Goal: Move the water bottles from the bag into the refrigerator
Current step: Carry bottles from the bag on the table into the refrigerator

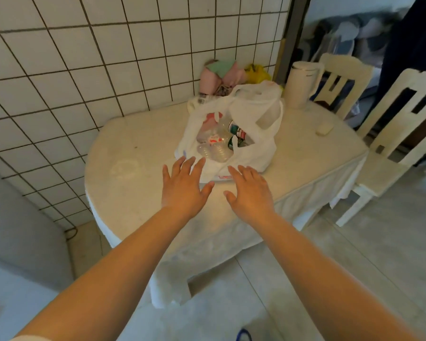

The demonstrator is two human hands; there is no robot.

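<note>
Reaching: both hands (186, 185) (250, 193) flat | bag (253, 153) | bottles (212, 151) half-hidden

A white plastic bag (251, 148) sits slumped and open on the table (138, 173), toward its far edge, handles flopped apart. Inside lie clear water bottles (213, 150) on their sides (red-labelled, jumbled together, count unclear).

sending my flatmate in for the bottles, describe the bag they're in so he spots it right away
Find the round table with the pale cloth, set against the tiled wall. Near its middle sits a white plastic bag with its handles up and its mouth open, showing clear water bottles inside. Unlike the pink bundle and yellow bag by the wall, it is white and see-through.
</note>
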